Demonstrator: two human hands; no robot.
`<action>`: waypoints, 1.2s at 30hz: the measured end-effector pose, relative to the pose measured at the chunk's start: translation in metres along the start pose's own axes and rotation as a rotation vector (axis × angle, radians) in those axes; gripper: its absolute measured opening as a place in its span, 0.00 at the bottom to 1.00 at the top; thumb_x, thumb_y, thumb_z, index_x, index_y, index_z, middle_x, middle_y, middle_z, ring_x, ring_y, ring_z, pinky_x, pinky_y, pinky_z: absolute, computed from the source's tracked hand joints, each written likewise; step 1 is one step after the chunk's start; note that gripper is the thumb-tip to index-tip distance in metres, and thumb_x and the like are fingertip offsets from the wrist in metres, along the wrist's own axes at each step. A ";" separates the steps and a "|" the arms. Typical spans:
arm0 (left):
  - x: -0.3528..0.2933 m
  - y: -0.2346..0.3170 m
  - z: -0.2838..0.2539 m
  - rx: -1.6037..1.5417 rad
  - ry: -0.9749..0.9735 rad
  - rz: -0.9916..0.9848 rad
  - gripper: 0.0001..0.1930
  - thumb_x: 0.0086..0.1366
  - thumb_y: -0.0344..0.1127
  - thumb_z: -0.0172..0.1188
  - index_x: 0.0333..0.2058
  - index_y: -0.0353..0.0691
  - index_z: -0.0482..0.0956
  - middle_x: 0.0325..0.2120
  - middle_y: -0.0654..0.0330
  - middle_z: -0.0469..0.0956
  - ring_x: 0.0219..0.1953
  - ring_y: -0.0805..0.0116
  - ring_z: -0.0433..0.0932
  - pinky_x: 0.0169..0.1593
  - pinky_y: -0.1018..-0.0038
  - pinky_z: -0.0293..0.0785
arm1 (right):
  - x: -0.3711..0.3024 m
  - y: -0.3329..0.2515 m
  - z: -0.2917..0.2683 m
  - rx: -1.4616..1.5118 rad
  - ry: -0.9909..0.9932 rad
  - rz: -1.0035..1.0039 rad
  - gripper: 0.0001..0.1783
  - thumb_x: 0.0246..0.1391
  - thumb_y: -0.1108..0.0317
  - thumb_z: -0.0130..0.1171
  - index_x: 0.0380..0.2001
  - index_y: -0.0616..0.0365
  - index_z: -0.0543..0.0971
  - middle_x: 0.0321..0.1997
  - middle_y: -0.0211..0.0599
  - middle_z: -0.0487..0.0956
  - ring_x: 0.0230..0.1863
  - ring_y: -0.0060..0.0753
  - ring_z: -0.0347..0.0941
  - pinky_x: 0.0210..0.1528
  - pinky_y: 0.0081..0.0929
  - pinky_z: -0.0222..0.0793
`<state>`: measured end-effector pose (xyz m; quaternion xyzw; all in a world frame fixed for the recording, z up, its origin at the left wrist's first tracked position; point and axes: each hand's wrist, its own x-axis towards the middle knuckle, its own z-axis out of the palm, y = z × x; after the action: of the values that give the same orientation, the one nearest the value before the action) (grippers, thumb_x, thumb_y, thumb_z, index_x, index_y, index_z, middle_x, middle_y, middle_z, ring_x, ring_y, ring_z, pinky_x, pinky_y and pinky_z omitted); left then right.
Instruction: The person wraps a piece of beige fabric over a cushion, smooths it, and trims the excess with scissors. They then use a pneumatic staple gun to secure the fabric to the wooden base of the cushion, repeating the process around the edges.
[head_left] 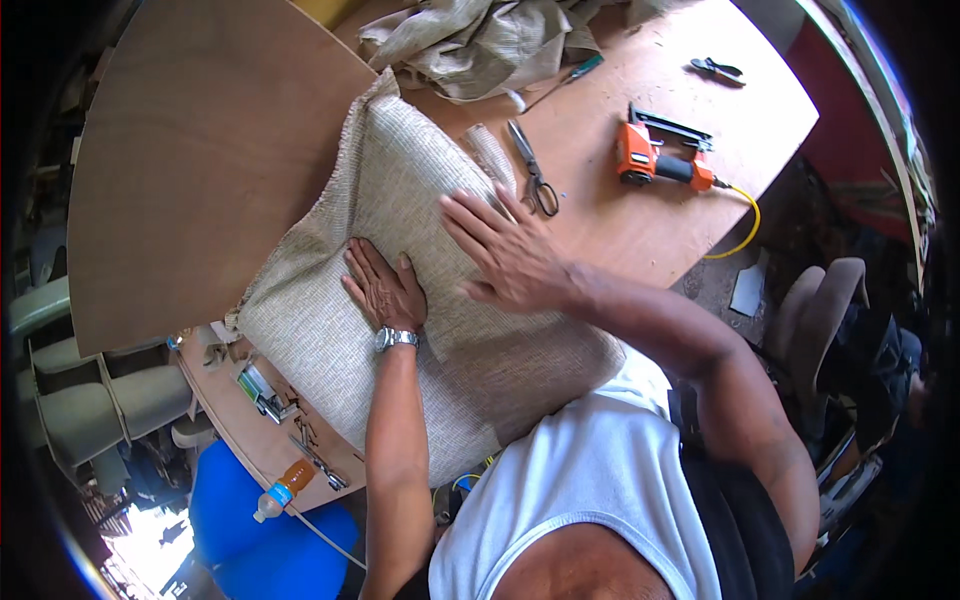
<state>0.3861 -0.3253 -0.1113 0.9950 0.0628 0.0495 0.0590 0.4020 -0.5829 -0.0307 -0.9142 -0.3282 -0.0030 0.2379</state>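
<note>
- Cushion point(310, 330) wrapped in woven beige fabric, on the wooden surface point(610, 225), its near edge close against the person's white top point(570, 480).
- Left hand point(385, 290), palm down on the cushion's middle, fingers slightly apart and thumb held away; a silver watch point(397, 339) circles the wrist.
- Right hand point(515, 255), laid flat over the cushion's right part, fingers spread, pinching nothing; whether the whole palm touches, I cannot tell.
- Brown wooden panel point(220, 170), just beside the cushion's left edge.
- Scissors point(533, 170), near the cushion's upper right, blades pointing away from the person.
- Orange staple gun point(665, 150) with a yellow hose point(752, 222), well to the cushion's right.
- Crumpled beige fabric point(490, 50), beyond the cushion's far end, a green-handled tool point(583, 68) near it.
- Bottle of amber liquid point(285, 490), off the cushion's lower left.
</note>
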 end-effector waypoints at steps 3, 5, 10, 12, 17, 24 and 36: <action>-0.001 -0.003 -0.002 -0.052 -0.042 0.008 0.41 0.76 0.59 0.36 0.74 0.30 0.47 0.76 0.44 0.46 0.78 0.44 0.44 0.75 0.44 0.32 | 0.076 0.017 0.010 -0.100 0.017 -0.135 0.47 0.63 0.37 0.48 0.72 0.64 0.61 0.80 0.44 0.55 0.82 0.42 0.41 0.80 0.59 0.25; 0.002 -0.008 0.001 -0.055 -0.080 0.005 0.41 0.75 0.59 0.36 0.74 0.30 0.47 0.76 0.44 0.46 0.78 0.44 0.44 0.75 0.45 0.32 | 0.123 0.000 -0.004 -0.387 -0.282 -0.151 0.43 0.65 0.39 0.45 0.70 0.64 0.65 0.78 0.44 0.59 0.81 0.42 0.45 0.80 0.62 0.25; 0.014 -0.023 -0.007 -0.045 -0.190 -0.008 0.43 0.74 0.61 0.37 0.73 0.31 0.48 0.76 0.44 0.48 0.77 0.44 0.44 0.76 0.46 0.34 | 0.174 -0.017 0.006 -0.449 -0.511 -0.215 0.36 0.65 0.44 0.46 0.62 0.63 0.75 0.71 0.42 0.70 0.77 0.44 0.55 0.79 0.64 0.28; 0.012 -0.022 -0.006 -0.024 -0.183 -0.018 0.43 0.74 0.62 0.38 0.73 0.30 0.48 0.75 0.44 0.48 0.77 0.45 0.45 0.76 0.46 0.34 | 0.154 -0.006 0.010 -0.121 -0.109 -0.285 0.34 0.64 0.47 0.49 0.61 0.64 0.74 0.71 0.45 0.68 0.77 0.44 0.55 0.79 0.62 0.30; 0.013 -0.008 -0.011 -0.011 -0.144 -0.021 0.43 0.74 0.60 0.39 0.73 0.29 0.48 0.75 0.44 0.47 0.78 0.46 0.44 0.76 0.47 0.34 | 0.090 0.035 -0.007 -0.031 0.131 0.026 0.41 0.62 0.48 0.51 0.69 0.67 0.64 0.78 0.45 0.59 0.81 0.42 0.47 0.80 0.58 0.34; 0.010 -0.002 -0.011 -0.014 -0.177 -0.064 0.43 0.74 0.59 0.40 0.73 0.30 0.48 0.76 0.44 0.47 0.78 0.46 0.43 0.76 0.48 0.34 | 0.143 0.037 -0.004 -0.193 -0.033 -0.093 0.37 0.60 0.51 0.53 0.66 0.66 0.70 0.77 0.45 0.60 0.81 0.45 0.45 0.80 0.60 0.33; 0.040 -0.051 -0.043 0.029 -0.214 0.230 0.37 0.73 0.62 0.43 0.69 0.38 0.64 0.71 0.53 0.63 0.73 0.57 0.58 0.74 0.57 0.52 | -0.009 -0.074 0.008 0.043 -0.366 -0.332 0.34 0.67 0.44 0.46 0.66 0.58 0.70 0.75 0.47 0.63 0.79 0.47 0.50 0.77 0.67 0.35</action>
<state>0.4148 -0.2648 -0.0711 0.9960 -0.0573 -0.0515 0.0447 0.3496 -0.5352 -0.0076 -0.8276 -0.5116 0.1304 0.1904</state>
